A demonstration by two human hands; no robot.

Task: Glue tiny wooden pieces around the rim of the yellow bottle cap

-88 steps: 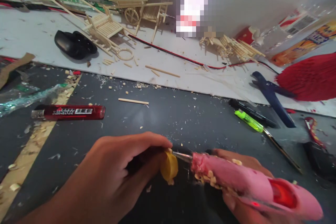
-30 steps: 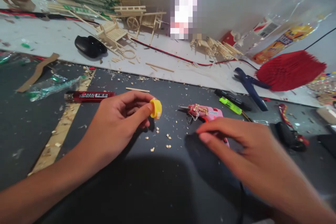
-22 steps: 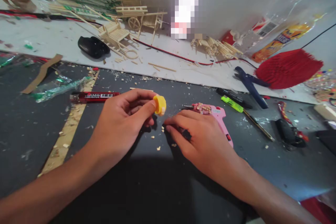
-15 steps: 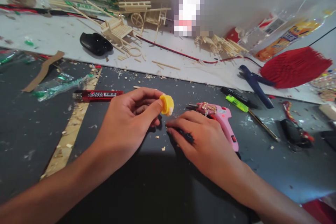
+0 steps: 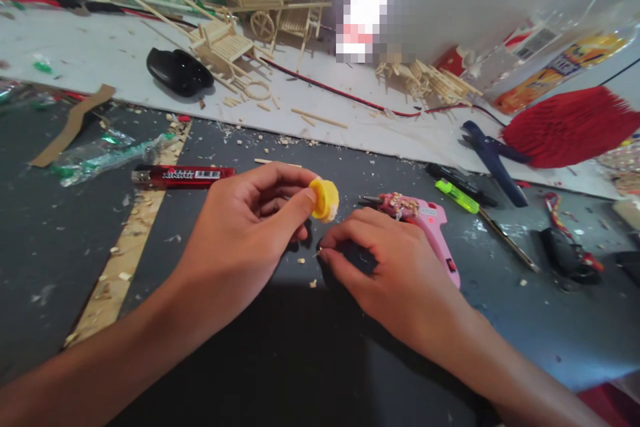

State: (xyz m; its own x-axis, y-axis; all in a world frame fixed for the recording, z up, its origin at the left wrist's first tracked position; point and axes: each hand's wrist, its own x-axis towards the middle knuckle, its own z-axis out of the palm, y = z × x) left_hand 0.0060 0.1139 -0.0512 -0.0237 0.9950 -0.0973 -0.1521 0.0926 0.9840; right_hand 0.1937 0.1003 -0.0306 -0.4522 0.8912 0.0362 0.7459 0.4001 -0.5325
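Observation:
Between thumb and fingers, my left hand (image 5: 250,220) pinches a small round yellow piece, like a bottle cap (image 5: 326,201), tilted on its edge with something whitish along its lower rim. My right hand (image 5: 383,247) is low over the dark table (image 5: 280,360), its thumb and index finger pinched together. What lies between those fingertips is too small to name. Just beyond the right hand lies a pink glue gun (image 5: 433,227), its nozzle pointing left and its red light lit. A red lighter-like tube (image 5: 183,177) lies behind my left wrist.
Small wooden stick carts (image 5: 225,43) and a black rounded object (image 5: 180,72) stand on the white ledge. To the right are a green highlighter (image 5: 456,196), dark blue pliers-like tool (image 5: 493,163), red fringed bundle (image 5: 575,130) and plastic bottle (image 5: 565,73). Wood scraps litter the table.
The view has shifted slightly. Both hands stay nearly in place, the left still pinching the yellow cap; the right hand's fingers arch a little more.

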